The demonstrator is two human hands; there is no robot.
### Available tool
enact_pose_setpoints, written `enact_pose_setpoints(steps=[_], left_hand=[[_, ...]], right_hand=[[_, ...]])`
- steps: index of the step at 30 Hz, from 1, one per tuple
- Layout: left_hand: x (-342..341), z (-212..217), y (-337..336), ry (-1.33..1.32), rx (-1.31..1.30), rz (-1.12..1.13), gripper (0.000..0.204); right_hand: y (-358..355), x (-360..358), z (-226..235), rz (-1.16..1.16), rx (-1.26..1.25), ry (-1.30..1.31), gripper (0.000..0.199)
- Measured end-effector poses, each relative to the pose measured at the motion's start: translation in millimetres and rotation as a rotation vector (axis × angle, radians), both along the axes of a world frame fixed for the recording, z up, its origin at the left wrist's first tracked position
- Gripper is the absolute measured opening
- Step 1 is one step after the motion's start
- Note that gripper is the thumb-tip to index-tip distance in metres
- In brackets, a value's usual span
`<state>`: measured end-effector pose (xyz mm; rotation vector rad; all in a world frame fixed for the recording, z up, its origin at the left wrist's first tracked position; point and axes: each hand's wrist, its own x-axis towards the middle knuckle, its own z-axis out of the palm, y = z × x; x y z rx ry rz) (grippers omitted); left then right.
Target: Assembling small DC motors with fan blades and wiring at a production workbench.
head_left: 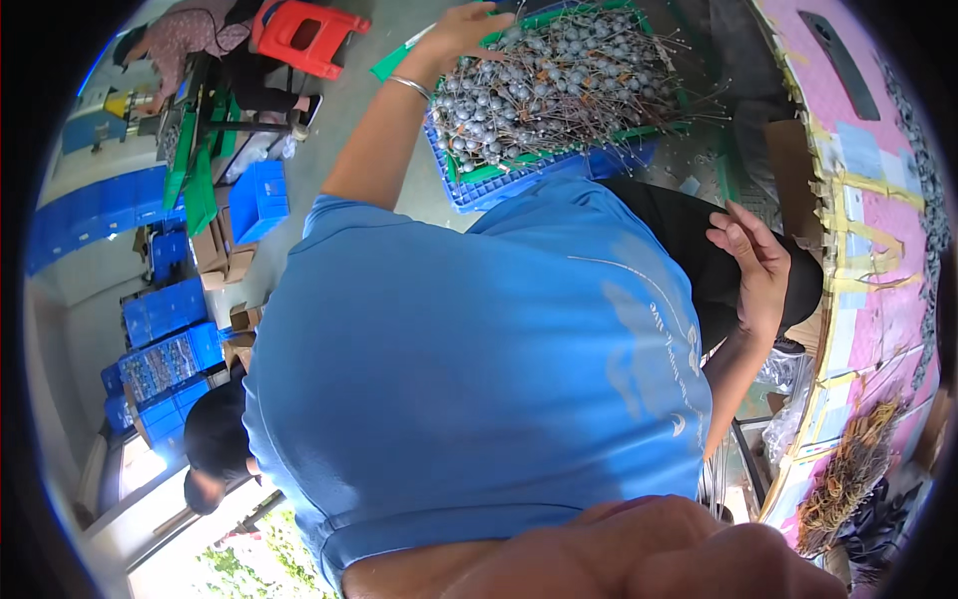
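The left hand (461, 30), a bangle on its wrist, reaches to the far side and rests on the heap of grey wired beads (559, 80) filling a green tray (499, 170) stacked on a blue crate (519, 185); whether its grip closes on any, I cannot tell. The right hand (753, 265) hovers open and empty, near the pink table (878, 290) on the right.

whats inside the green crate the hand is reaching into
The green plastic crate is heaped with small silver-grey balls on thin wire stems. The left hand rests at its far edge. The heap covers the crate's bottom.
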<state>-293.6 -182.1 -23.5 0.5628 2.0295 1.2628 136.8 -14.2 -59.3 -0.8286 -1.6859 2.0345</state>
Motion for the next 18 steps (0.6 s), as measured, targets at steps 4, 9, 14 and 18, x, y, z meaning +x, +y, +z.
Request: enact_pose_setpoints(steps=[4, 9, 14, 18], left_hand=[[-35.0, -9.6, 9.0, -0.16, 0.375, -0.123, 0.044], [2.4, -17.1, 132.9, 0.059, 0.315, -0.097, 0.032], [111.5, 8.5, 276.9, 0.747, 0.474, -0.583, 0.024], [197.0, 33.5, 377.1, 0.781, 0.635, -0.718, 0.023]], right_hand=[[-1.2, 10.2, 4.5, -0.069, -0.024, 0.021, 0.033], [-1.4, 22.5, 14.2, -0.117, -0.078, -0.04, 0.03], [6.3, 47.7, 2.6, -0.179, -0.09, 0.053, 0.028], [6.1, 70.5, 27.0, -0.227, -0.077, -0.02, 0.032]])
